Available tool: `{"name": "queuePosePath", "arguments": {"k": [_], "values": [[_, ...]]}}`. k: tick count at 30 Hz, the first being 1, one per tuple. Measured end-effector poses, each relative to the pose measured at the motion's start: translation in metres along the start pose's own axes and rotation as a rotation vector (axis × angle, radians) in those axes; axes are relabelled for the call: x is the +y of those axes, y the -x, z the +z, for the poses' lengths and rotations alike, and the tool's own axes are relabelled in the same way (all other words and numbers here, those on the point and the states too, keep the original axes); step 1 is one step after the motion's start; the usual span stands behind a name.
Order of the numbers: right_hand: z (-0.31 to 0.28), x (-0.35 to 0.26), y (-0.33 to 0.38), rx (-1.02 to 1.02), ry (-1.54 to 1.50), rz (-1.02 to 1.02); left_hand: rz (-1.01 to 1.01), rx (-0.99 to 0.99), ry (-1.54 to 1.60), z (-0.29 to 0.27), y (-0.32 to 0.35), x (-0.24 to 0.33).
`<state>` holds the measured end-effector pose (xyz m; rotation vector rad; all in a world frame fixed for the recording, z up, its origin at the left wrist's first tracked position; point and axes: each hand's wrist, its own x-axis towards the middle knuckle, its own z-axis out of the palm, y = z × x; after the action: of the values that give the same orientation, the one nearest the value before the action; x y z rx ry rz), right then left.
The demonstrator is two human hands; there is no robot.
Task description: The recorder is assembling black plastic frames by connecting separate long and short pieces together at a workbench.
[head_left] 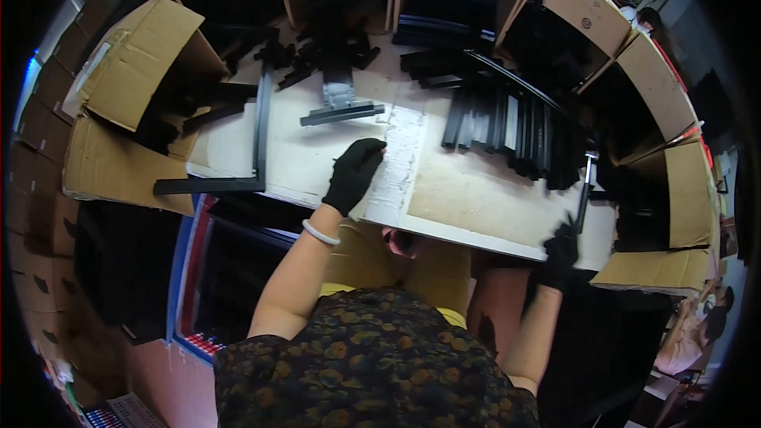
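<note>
My left hand (353, 176), in a black glove with a white bangle on the wrist, is over the front of the white worktable (468, 198). Its fingers are curled together; what they hold, if anything, is hidden. On the right, my gloved right hand (561, 247) is at the table's front edge, slightly blurred, with fingers apart. Beside it lies a hammer (585, 190) with a metal head and dark handle. Beyond my left hand rests a short black profile bar (342, 115) against a grey bracket piece (338, 89). An L-shaped black frame (260, 135) lies on the left, one leg along the front edge.
Many black bars (507, 131) lie side by side at the back right. Small black parts (325, 55) are heaped at the back. Open cardboard boxes (143, 63) with dark pieces ring the table, including one at the right (688, 198). Another person (686, 337) is at the far right.
</note>
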<state>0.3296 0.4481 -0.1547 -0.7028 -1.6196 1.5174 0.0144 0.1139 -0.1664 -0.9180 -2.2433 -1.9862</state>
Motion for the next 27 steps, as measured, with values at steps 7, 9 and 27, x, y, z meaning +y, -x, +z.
{"name": "queuePosePath", "arguments": {"k": [7, 9, 27], "values": [[0.089, -0.017, -0.034, 0.012, 0.434, -0.357, 0.048, -0.038, -0.055, -0.001, 0.007, -0.003], [0.08, -0.041, -0.076, 0.123, 0.611, -0.61, 0.088, -0.059, -0.139, 0.005, 0.005, 0.006], [0.081, 0.007, -0.342, -0.678, 1.24, -0.532, 0.119, 0.066, -0.224, 0.0, 0.009, 0.006]]}}
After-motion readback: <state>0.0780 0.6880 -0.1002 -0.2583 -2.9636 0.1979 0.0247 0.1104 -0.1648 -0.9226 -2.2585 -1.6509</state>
